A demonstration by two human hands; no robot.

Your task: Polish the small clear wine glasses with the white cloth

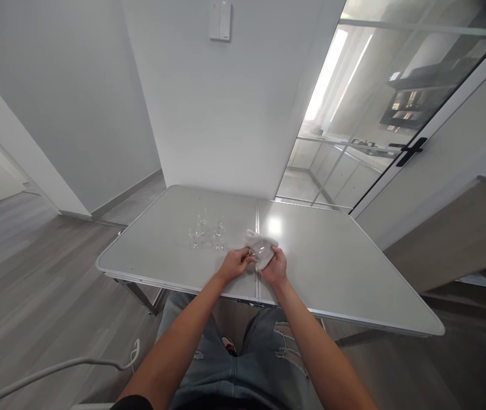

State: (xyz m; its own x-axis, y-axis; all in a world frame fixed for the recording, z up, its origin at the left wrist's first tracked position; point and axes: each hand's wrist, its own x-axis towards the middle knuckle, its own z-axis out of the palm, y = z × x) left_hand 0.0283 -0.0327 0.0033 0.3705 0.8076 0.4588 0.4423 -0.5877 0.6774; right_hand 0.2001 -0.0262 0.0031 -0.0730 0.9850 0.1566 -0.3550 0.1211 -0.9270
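Observation:
Over the table's middle seam, my two hands hold a clear glass (262,250) against a thin white cloth (252,237). My left hand (234,265) is closed, its fingertips pinching the glass at its left end. On the other side my right hand (276,266) is closed round the cloth, which lies behind and under the glass, with the thumb on its near edge. The full shape of this glass is partly hidden by fingers and cloth. Several clear glasses (218,230) stand in a group on the table to the left of my hands.
The pale folding table (332,256) has a metal rim and stands against a white wall (226,114). A glass-paned door (337,119) with a black handle (411,152) is at the right. A white curved tube (76,363) is at lower left.

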